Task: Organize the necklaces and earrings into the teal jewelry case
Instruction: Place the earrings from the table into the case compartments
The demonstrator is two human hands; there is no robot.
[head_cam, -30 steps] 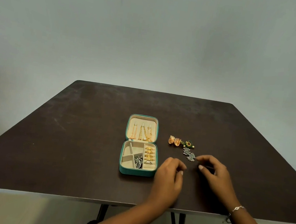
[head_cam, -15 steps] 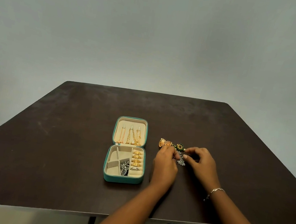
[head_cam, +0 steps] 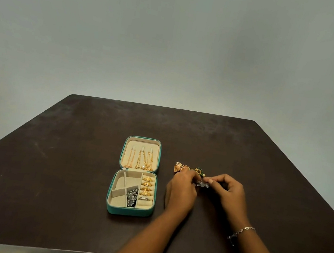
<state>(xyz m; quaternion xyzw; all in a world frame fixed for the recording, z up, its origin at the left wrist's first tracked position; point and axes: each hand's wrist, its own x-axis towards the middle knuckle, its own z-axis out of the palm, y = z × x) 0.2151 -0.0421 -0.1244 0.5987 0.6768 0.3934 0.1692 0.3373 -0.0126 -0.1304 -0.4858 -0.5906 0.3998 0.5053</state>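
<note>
Silver earrings (head_cam: pixel 203 184): pinched between the curled fingertips of left grip (head_cam: pixel 183 192) and right grip (head_cam: pixel 227 192). Just behind: gold earrings (head_cam: pixel 178 167), green earring (head_cam: pixel 198 170), on desk (head_cam: pixel 73 156). Left, apart: teal jewelry case (head_cam: pixel 129 211), open, necklaces (head_cam: pixel 141 161) in its lid.

Silver chain bracelet (head_cam: pixel 242 231), bare forearms

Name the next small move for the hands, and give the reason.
Probably lift the silver earrings, which the left hand and right hand both pinch, and carry them left to the open teal jewelry case, whose left compartments look bare. The gold earrings and the green earring lie loose behind the hands.
</note>
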